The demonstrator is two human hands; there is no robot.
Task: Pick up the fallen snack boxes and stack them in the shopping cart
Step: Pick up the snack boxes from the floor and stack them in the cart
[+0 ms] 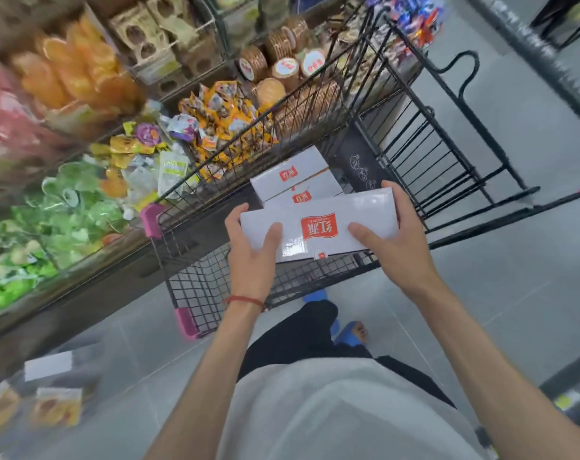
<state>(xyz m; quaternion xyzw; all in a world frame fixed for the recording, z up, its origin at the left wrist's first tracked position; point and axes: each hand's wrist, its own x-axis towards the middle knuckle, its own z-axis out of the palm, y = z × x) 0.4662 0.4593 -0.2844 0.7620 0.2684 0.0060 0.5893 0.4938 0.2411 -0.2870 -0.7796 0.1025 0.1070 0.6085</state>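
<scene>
Left hand (pixel 252 250) and right hand (pixel 393 242) clasp a white snack box (pixel 318 227) by its short ends over the shopping cart (pixel 151 220), above 2 stacked boxes (pixel 291 175); it looks stiff, light, glossy-slick.

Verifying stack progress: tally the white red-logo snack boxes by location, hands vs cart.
Held box, in left hand and right hand: 1
Boxes in shopping cart, far box and near box: 2
Total: 3
Floor packages at lower left are too blurred to tally.
</scene>
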